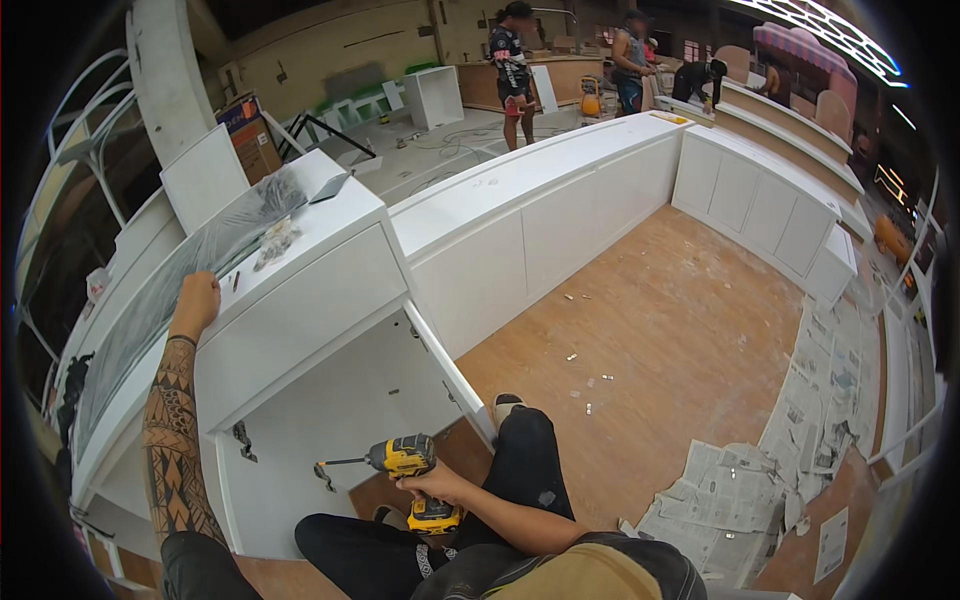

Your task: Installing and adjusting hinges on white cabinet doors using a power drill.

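Observation:
My right hand point(432, 485) grips a yellow and black cordless drill point(405, 463) with a long bit pointing left at a metal hinge point(324, 473) on the lower edge of an open white cabinet point(330, 410). My left hand point(196, 298) rests fingers-down on the top edge of that cabinet's white counter point(300, 240), the tattooed forearm stretched up. Another hinge point(242, 440) sits on the cabinet's left inner wall. My legs in black trousers point(520, 470) fold in front of the opening.
A long white counter run point(540, 200) curves around a plywood floor point(660, 340) scattered with small screws. Newspaper sheets point(740, 490) cover the floor at right. A small plastic bag point(276, 238) lies on the counter. Three people point(515, 70) stand at the far back.

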`<move>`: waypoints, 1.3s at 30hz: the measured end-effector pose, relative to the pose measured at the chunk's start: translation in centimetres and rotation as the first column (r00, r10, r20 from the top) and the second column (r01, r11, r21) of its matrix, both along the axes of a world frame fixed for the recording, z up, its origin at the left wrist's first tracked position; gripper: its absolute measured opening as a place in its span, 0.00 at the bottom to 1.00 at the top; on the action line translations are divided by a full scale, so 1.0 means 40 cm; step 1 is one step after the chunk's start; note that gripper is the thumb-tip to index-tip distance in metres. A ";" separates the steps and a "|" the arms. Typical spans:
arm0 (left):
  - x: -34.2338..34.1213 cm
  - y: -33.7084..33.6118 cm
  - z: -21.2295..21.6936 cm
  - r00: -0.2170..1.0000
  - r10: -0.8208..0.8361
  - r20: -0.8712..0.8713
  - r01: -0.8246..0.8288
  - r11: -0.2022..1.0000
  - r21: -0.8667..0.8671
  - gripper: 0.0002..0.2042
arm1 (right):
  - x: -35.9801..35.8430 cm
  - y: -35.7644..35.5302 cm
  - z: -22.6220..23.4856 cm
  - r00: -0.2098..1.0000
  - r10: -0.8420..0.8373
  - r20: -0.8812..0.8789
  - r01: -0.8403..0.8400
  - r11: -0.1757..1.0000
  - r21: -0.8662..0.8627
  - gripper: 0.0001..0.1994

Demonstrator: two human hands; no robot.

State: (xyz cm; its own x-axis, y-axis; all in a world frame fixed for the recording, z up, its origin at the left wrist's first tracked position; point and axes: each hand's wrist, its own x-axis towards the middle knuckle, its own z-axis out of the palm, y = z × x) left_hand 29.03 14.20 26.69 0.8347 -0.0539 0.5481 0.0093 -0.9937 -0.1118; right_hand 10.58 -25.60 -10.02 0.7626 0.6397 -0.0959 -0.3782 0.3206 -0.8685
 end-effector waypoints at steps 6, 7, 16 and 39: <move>-0.044 0.052 0.044 0.993 0.007 0.116 -0.005 1.000 -0.025 0.05 | -0.016 0.045 -0.001 0.995 0.084 0.047 -0.083 0.996 -0.027 0.11; -0.051 0.010 0.039 0.994 -0.009 0.106 0.012 0.999 -0.030 0.05 | -0.014 0.037 -0.006 0.997 0.067 0.037 -0.066 0.997 -0.031 0.11; -0.470 -0.219 -0.408 0.888 0.223 0.403 0.376 0.153 -0.914 0.11 | -0.015 0.035 0.004 0.998 0.002 0.055 -0.002 1.000 -0.003 0.10; -0.552 -0.156 -0.775 0.972 0.069 0.224 0.225 -0.546 -0.807 0.16 | -0.028 0.028 0.048 0.988 0.007 -0.153 0.024 0.979 0.201 0.08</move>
